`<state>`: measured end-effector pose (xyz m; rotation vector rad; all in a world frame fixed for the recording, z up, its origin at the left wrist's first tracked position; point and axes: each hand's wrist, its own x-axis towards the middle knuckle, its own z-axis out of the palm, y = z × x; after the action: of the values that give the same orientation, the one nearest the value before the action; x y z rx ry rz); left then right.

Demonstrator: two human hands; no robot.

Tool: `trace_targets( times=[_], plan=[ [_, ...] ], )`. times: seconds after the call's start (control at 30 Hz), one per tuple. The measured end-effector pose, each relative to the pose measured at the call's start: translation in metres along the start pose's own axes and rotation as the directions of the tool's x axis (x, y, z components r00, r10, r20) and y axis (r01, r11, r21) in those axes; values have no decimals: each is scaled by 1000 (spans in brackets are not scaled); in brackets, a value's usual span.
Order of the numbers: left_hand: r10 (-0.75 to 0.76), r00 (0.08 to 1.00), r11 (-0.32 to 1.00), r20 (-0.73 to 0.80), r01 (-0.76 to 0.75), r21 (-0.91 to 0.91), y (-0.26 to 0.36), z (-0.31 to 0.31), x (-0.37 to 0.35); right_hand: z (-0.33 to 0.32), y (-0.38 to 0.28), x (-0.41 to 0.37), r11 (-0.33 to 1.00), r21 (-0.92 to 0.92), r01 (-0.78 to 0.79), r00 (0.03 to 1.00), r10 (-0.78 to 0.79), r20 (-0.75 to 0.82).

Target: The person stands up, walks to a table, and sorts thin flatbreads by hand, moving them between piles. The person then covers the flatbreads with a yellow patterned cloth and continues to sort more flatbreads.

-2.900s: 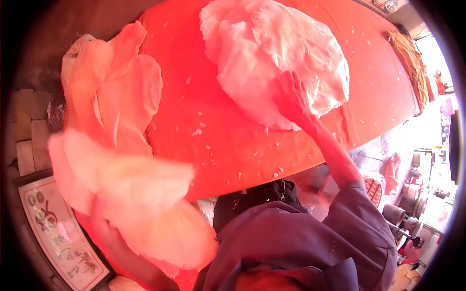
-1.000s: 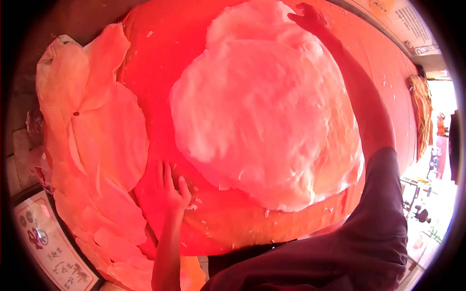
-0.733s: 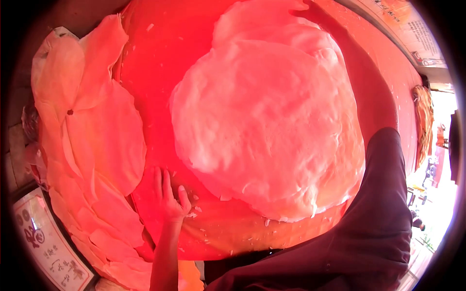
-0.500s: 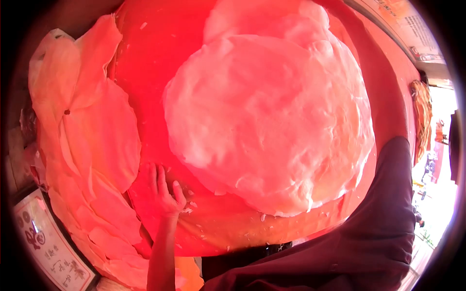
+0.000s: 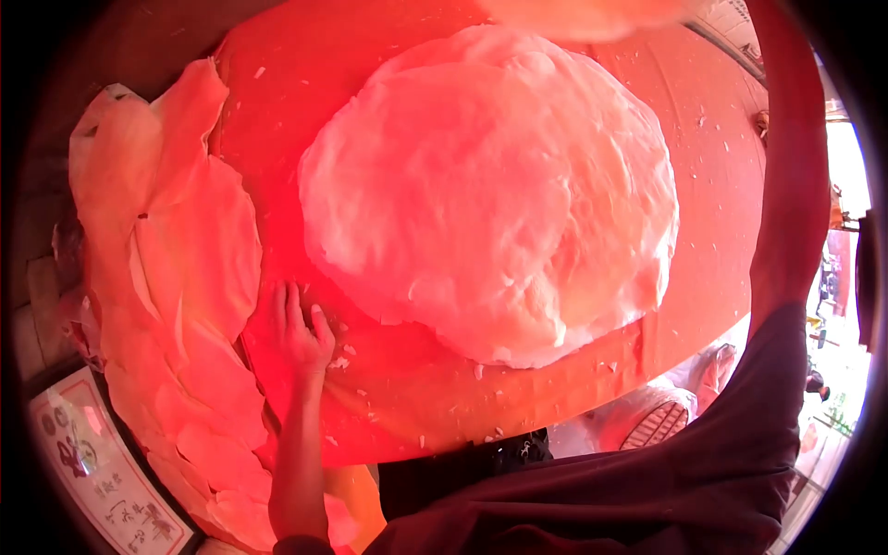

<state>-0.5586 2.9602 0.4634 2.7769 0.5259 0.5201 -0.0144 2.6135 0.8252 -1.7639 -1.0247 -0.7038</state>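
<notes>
My left hand (image 5: 305,338) lies on the red tabletop (image 5: 370,416) with its fingers apart, holding nothing. It is between a large stack of thin, pale round sheets (image 5: 462,194) and a long pile of limp sheets (image 5: 176,277) on the left. My right arm reaches up along the right side, and its hand is out of view past the top edge. Another pale sheet (image 5: 592,14) shows blurred at the top edge, above the round stack; what holds it is hidden.
Small white scraps (image 5: 340,361) are scattered on the red surface. A framed sign with writing (image 5: 111,472) leans at the lower left. Clear plastic bags and a basket (image 5: 659,424) are below the table's near right edge. A bright opening is at the far right.
The pale sheet at the top has moved up, apart from the round stack. My right arm has swung outward to the right. My left hand still rests on the table.
</notes>
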Motion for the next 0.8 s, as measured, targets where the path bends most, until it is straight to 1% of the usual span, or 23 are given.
trace_targets(
  times=[0.03, 0.07, 0.1, 0.13, 0.17, 0.2, 0.23, 0.27, 0.3, 0.33, 0.37, 0.4, 0.43, 0.47, 0.5, 0.57, 0.6, 0.67, 0.73, 0.77, 0.8],
  plan=[
    [-5, 1000, 1000, -5, 5, 2, -2, 1, -1, -17, 7, 0, 852, 198, -485, 868, 496, -7],
    [14, 999, 1000, -35, -14, 4, -5, 4, -3, -20, -34, -63, 935, -341, 95, 957, 8, 289],
    [33, 997, 999, -66, -33, 6, -7, 7, -3, -31, -20, -97, 885, -447, 129, 961, 0, 278],
    [30, 997, 1000, -68, -30, 3, -5, 7, -1, -38, 12, -123, 867, -497, -44, 965, 165, 203],
    [22, 998, 1000, -66, -22, -3, -3, 5, -1, -40, 47, -149, 825, -513, -237, 930, 344, 125],
    [11, 998, 1000, -62, -11, -6, -2, 1, -2, -40, 69, -184, 767, -494, -409, 863, 501, 64],
    [1, 998, 1000, -66, -1, 1, -3, 0, -1, -39, 81, -221, 675, -449, -586, 753, 658, 7],
    [37, 997, 999, -72, -35, 36, -4, -1, 0, -36, 86, -258, 551, -407, -728, 616, 787, -36],
    [71, 995, 995, -68, -66, 72, -6, -2, -1, -27, 62, -284, 285, -362, -887, 362, 918, -164],
    [60, 989, 998, -132, -57, 22, -9, 9, -5, -45, 78, -310, 335, -625, -706, 446, 895, -25],
    [35, 979, 999, -201, -39, -16, -11, 20, -9, -50, 106, -357, 558, -704, -439, 843, 527, -108],
    [-9, 987, 993, -160, -10, -116, 0, 13, -4, -34, 73, -369, 609, -653, -451, 864, 480, -149],
    [-21, 983, 976, -184, -19, -215, -1, 16, -4, -14, 31, -379, 695, -604, -390, 896, 437, -77],
    [-23, 977, 981, -214, -19, -193, -4, 14, -7, 8, -17, -385, 773, -542, -329, 921, 390, -3],
    [-17, 969, 983, -247, -29, -181, -7, 12, -10, 37, -79, -382, 816, -504, -282, 923, 374, 89],
    [-118, 981, 942, -155, 62, -329, -14, 2, -27, 95, -203, -383, 863, -473, -177, 902, 335, 273],
    [-155, 980, 860, -127, 70, -506, -7, -6, -38, 119, -254, -390, 882, -453, -131, 880, 314, 356],
    [-221, 966, 755, -135, 81, -650, -15, -54, -73, 162, -336, -408, 929, -360, -83, 824, 267, 500],
    [-88, 976, 886, -199, -15, -463, -22, -113, -128, 200, -369, -456, 978, -150, -148, 746, 210, 632],
    [-115, 969, 893, -219, 4, -449, -34, -145, -159, 223, -407, -456, 941, -93, -326, 621, 287, 730],
    [-144, 961, 898, -238, 26, -439, -49, -175, -190, 248, -452, -456, 867, -71, -494, 464, 331, 821]
  ],
)
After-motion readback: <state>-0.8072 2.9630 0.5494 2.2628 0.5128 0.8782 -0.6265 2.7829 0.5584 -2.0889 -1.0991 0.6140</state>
